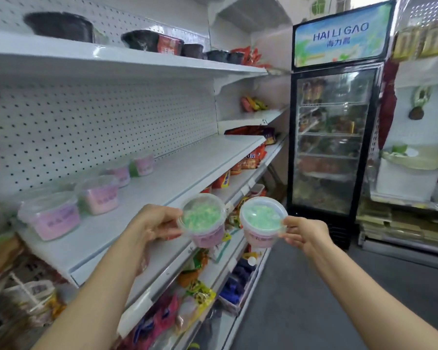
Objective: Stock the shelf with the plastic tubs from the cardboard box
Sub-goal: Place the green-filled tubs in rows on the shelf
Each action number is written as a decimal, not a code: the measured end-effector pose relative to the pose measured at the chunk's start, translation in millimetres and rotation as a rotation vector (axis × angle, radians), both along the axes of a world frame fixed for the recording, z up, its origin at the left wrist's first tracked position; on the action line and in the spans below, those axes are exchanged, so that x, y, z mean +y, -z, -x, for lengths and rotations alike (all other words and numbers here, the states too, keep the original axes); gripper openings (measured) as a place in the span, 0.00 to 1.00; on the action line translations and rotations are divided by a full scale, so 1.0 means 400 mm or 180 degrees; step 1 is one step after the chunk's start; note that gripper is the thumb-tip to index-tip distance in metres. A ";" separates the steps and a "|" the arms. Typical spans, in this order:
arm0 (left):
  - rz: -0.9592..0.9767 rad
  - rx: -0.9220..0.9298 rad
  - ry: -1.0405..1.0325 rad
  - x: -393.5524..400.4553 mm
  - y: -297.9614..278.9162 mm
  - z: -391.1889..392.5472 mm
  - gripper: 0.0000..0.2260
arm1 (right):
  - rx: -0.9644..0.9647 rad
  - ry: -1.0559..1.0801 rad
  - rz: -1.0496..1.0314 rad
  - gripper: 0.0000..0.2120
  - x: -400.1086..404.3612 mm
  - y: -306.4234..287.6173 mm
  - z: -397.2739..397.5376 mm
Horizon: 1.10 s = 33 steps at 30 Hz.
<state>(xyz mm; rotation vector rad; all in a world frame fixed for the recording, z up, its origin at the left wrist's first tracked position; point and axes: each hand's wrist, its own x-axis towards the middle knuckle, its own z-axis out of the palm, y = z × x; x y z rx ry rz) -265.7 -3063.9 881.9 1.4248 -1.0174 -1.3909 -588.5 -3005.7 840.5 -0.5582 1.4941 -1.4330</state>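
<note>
left hand (154,224) grips one lidded tub (202,219), right hand (304,234) another tub (262,221); four pink tubs (51,215) stand on white shelf (177,170) left; drinks fridge (335,137) far right.

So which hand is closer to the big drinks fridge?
Right. The right hand holds a tub just below and in front of the fridge; the left hand is farther left, by the shelf.

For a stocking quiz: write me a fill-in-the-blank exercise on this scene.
1. Each hand holds one ___ with a clear lid: left hand, right hand.
2. The contents under both held lids look ___ in colour.
3. The tubs already on the shelf number ___.
4. The glass-door cooler stands at the aisle's ___ end.

Missing words: tub; green; four; far
</note>
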 end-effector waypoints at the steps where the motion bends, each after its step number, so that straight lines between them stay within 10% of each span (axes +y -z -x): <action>1: 0.0056 0.0004 -0.0066 -0.018 -0.010 0.002 0.07 | -0.0012 -0.0063 -0.0006 0.13 -0.041 -0.004 0.005; 33: 0.0027 -0.0104 -0.2399 -0.417 -0.096 -0.217 0.03 | 0.0101 -0.2933 0.0342 0.09 -1.030 -0.225 -0.434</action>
